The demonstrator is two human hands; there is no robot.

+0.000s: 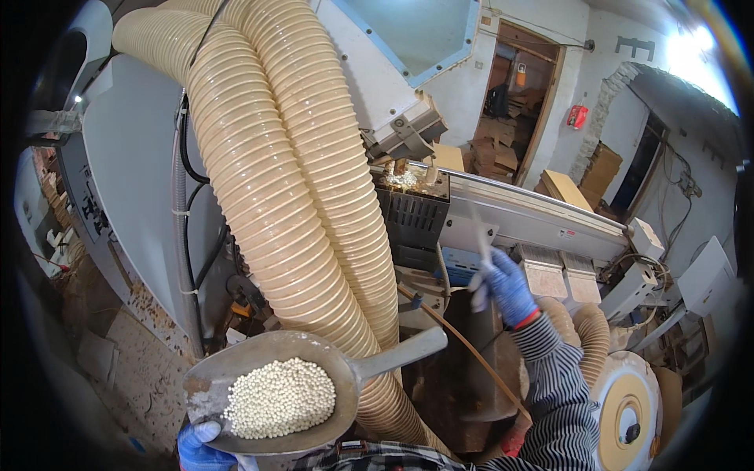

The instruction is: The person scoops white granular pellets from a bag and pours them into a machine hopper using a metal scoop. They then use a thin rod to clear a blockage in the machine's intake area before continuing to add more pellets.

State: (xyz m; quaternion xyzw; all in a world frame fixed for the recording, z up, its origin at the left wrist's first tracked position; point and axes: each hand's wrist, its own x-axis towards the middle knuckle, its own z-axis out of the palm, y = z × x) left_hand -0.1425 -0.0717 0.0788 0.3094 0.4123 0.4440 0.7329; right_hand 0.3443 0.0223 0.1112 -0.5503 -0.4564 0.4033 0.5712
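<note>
A metal scoop [347, 359] holding a heap of small off-white pellets [281, 398] rests over my left hand [206, 448], which wears a blue-and-white glove and grips the scoop's rim at the lower left. The scoop's handle points up to the right, with no hand on it. My right hand [508, 288], in a blue glove with a red cuff, is raised to the right and closed around a thin, pale, motion-blurred tool [482, 235]. Above and to its left stands a black vented metal box [414, 215], with white pellets [402, 178] lying on its brown-stained top.
Two thick ribbed beige hoses [265, 176] run down the middle, close to the scoop. A long machine rail [548, 212] extends right from the box. At lower right is a roll of edge banding [627, 421]. A thin brown strip [471, 347] crosses below my right hand.
</note>
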